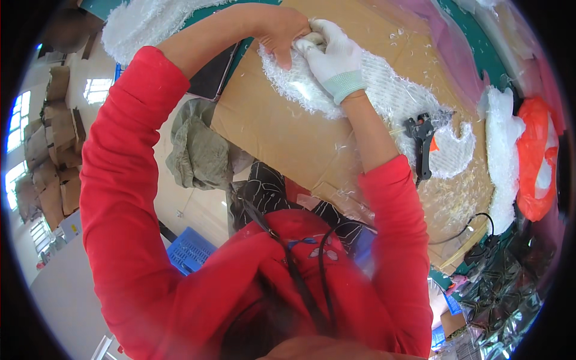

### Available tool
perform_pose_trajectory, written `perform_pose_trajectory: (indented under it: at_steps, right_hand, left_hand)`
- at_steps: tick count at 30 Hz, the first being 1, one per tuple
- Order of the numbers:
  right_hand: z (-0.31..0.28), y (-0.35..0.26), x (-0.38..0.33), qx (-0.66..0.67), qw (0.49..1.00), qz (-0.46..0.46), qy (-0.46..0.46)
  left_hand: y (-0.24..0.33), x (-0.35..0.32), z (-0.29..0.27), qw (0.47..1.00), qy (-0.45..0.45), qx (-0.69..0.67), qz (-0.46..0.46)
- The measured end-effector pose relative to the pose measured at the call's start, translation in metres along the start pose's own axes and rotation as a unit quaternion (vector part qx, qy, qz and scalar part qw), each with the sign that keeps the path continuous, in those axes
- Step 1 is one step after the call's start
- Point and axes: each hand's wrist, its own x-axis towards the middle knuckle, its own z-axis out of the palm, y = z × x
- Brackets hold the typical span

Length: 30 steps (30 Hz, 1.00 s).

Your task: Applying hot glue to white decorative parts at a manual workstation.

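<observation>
My bare left hand (pixel 284 30) and my white-gloved right hand (pixel 333 55) meet near the top of the view. Their fingers are bent together, touching at the tips. Whatever small thing is between them is hidden by the glove and fingers. Directly under both hands lies a long white piece of textured material with a shaggy fringed edge (pixel 396 90), stretched over a brown cardboard sheet (pixel 264 123). A black hand tool with an orange part (pixel 423 147) rests at the right end of that white piece, beyond my right forearm.
More white fringed material (pixel 503 156) lies at the right, beside a red plastic bag (pixel 536 159). A thin black cable (pixel 480 216) runs near the cardboard's right edge. Loose white scraps dot the cardboard. A grey-green cloth (pixel 201 147) hangs at left, above a blue basket (pixel 191 249).
</observation>
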Motion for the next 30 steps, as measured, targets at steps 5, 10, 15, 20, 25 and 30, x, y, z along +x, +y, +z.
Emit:
perform_pose_trajectory:
  at_steps: [5, 10, 15, 20, 25, 30]
  right_hand:
    - [0.000, 0.003, 0.001, -0.032, 0.999, -0.008, -0.009]
    - [-0.001, 0.000, 0.000, 0.028, 0.999, 0.015, -0.013]
    - [-0.003, 0.002, 0.000, 0.035, 0.999, 0.022, -0.015]
    - [0.000, 0.001, -0.002, 0.026, 1.000, 0.007, -0.004]
    - [-0.001, 0.003, -0.002, 0.033, 0.999, 0.019, -0.006]
    - [-0.001, 0.001, -0.002, 0.026, 1.000, 0.013, -0.005]
  left_hand:
    - [0.004, 0.005, -0.006, 0.993, -0.041, -0.073, -0.079]
    - [0.003, 0.008, -0.008, 0.996, -0.054, -0.025, -0.069]
    - [0.014, 0.008, -0.006, 0.999, -0.036, 0.019, -0.030]
    - [0.007, 0.004, 0.002, 0.997, 0.026, 0.066, 0.031]
    - [0.015, 0.006, -0.001, 0.995, 0.000, 0.095, -0.014]
    - [0.011, 0.004, 0.005, 0.994, 0.028, 0.104, 0.002]
